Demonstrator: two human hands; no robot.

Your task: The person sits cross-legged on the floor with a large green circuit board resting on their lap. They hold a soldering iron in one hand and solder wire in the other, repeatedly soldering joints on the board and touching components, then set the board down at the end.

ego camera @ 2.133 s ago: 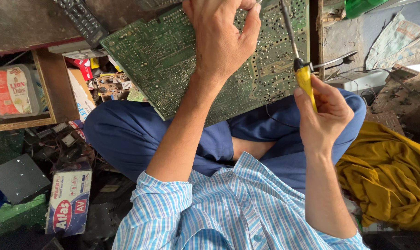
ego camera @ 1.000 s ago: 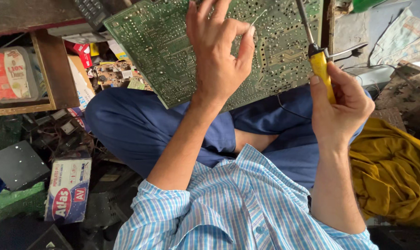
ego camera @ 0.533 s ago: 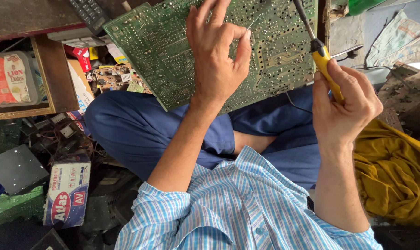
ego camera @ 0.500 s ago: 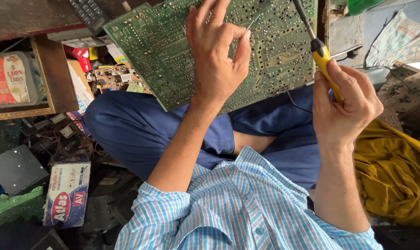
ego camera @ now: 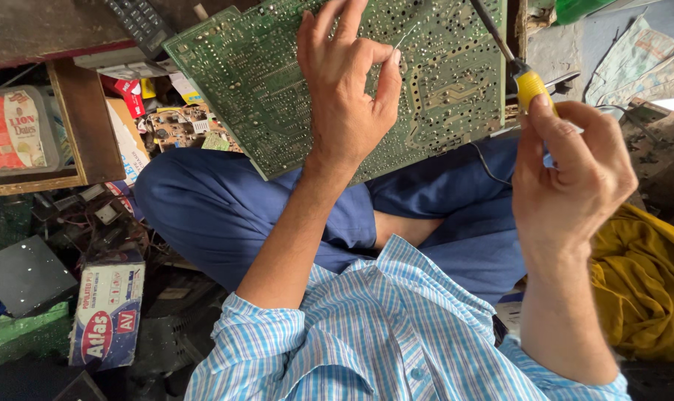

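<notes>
Nearest the camera, the striped blue shirt (ego camera: 396, 334) and blue trousers (ego camera: 226, 215) fill the lower frame, the person sitting cross-legged with the green circuit board (ego camera: 277, 82) propped on the lap, solder side up, its lower edge against the knees. The left hand (ego camera: 348, 93) rests over the board's middle, thumb and forefinger pinched on a thin strand of wire (ego camera: 404, 37); it sits much as it did a second ago. The right hand (ego camera: 574, 178) is closed around the yellow-handled tool (ego camera: 531, 85), and over the last two seconds it has risen and drawn nearer the camera, so the dark shaft now reaches the board's upper right corner at a steeper slant. That suggests the tip is being brought to the spot beside the pinched wire. Beyond, at the left, lie a printed cardboard box (ego camera: 107, 315), a plastic tub (ego camera: 18, 130) on a wooden shelf (ego camera: 92, 126), and yellow cloth (ego camera: 641, 289) at the right.
</notes>
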